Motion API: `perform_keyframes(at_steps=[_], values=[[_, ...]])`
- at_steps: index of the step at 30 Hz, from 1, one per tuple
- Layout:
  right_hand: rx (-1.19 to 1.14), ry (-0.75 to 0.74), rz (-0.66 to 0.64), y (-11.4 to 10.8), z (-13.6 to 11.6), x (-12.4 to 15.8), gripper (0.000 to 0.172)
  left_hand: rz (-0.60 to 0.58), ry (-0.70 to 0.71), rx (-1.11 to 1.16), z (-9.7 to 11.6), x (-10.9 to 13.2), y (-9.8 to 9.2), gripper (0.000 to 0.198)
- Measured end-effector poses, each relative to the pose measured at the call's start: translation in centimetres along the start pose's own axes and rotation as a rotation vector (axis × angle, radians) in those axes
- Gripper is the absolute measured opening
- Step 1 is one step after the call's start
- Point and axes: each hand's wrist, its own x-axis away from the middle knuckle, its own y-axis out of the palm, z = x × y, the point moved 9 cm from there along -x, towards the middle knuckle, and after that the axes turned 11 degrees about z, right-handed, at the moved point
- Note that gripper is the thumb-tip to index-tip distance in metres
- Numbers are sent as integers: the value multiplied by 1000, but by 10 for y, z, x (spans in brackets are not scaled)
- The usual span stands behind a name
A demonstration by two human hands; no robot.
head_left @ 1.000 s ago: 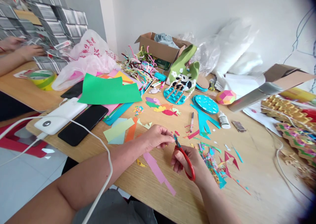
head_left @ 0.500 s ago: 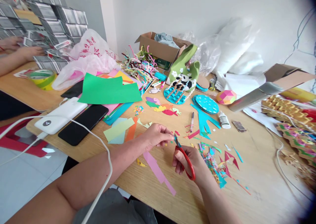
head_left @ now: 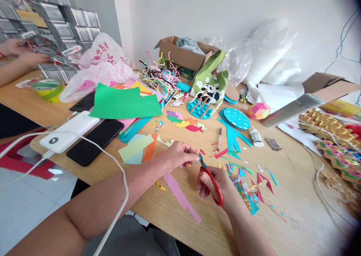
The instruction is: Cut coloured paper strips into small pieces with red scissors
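My right hand (head_left: 210,182) is closed round the handles of red-handled scissors (head_left: 214,186), blades pointing away from me. The blade tips are at the fingertips of my left hand (head_left: 182,155). Those fingers are pinched together on a tiny piece, perhaps bluish paper, too small to make out well. Under my left forearm lies a pink paper strip (head_left: 179,194). Colourful paper scraps (head_left: 242,186) are heaped to the right of my right hand. Beyond my hands lie small paper fish (head_left: 194,128) and a pen (head_left: 219,138).
A white power bank (head_left: 70,132) and black phone (head_left: 94,142) lie at left, with a white cable (head_left: 124,173) looping over my left arm. Green paper (head_left: 124,103), a glue bottle (head_left: 256,137) and a grey flask (head_left: 291,109) stand around. Another person's hands (head_left: 25,56) work at far left.
My hands and the scissors have barely moved; the blades look slightly more apart. At far left, the other person's hands have shifted a little.
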Motion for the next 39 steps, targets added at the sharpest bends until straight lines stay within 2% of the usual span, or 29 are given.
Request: perform_keyframes(at_steps=[39], values=[[-34,41,70,-6,8,-2,38,12,26,-53,6,1,-4,17]])
